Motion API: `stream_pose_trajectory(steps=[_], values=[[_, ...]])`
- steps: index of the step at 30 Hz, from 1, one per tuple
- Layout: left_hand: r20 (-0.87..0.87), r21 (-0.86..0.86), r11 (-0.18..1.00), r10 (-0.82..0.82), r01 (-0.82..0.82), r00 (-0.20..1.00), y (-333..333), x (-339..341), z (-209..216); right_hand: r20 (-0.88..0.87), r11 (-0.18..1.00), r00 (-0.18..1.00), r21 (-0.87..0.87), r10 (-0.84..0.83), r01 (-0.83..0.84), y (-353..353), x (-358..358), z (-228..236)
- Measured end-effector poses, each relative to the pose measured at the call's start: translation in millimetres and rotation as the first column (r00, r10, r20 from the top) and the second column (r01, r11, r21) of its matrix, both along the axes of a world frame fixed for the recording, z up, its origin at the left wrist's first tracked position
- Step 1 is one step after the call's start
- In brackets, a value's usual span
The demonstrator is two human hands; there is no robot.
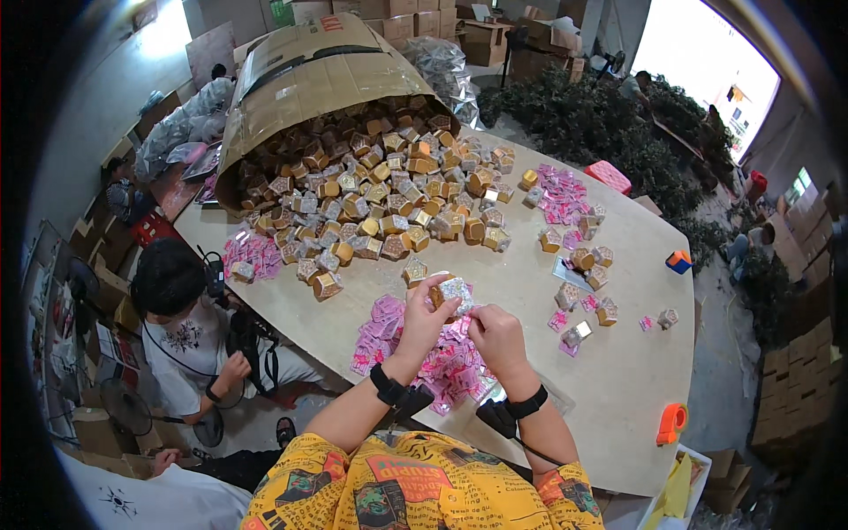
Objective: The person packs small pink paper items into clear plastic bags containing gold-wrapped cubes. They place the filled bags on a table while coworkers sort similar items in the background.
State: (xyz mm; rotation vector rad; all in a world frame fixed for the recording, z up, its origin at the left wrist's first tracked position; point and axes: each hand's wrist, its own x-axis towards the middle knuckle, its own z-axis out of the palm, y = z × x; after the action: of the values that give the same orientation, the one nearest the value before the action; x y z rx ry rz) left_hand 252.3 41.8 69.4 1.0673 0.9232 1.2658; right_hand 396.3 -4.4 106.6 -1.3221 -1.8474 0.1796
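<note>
My left hand is closed around a small gold-and-silver faceted box, held up over the table with its glittery silver face showing. Close beside it, at the box's lower right, my right hand has its fingers pinched together. Whatever lies between those fingertips is too small to make out. Beneath both hands spreads a heap of small pink printed packets. Another faceted box rests on the table just beyond my left hand.
A large cardboard carton lies on its side, spilling many faceted boxes onto the table. More pink packets lie right. An orange tape dispenser sits near the right edge. A co-worker sits at left.
</note>
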Motion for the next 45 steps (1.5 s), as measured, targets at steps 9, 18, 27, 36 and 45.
stream_pose_trajectory(steps=[9, 18, 27, 36, 45], values=[[-0.040, 0.024, 1.000, 0.020, -0.019, 0.999, 3, -1, -13, -0.016, 1.000, 1.000, -0.011, 0.010, -0.010, 2, 0, -5], [-0.381, 0.316, 0.945, 0.207, -0.084, 0.901, -5, 0, 5, -0.008, 0.998, 1.000, -0.057, 0.002, -0.002, 3, 2, -4], [-0.477, 0.307, 0.946, 0.248, -0.104, 0.843, -13, -3, 9, -0.005, 0.996, 1.000, -0.089, 0.002, -0.002, 6, -5, -11], [-0.442, 0.303, 0.947, 0.241, -0.109, 0.864, -14, -2, -6, -0.622, 0.780, 0.781, -0.517, -0.061, -0.351, 3, 22, -14], [-0.464, 0.189, 0.977, 0.176, -0.097, 0.868, -25, 2, 0, -0.751, 0.725, 0.640, -0.532, -0.164, -0.438, 9, 32, -41]])
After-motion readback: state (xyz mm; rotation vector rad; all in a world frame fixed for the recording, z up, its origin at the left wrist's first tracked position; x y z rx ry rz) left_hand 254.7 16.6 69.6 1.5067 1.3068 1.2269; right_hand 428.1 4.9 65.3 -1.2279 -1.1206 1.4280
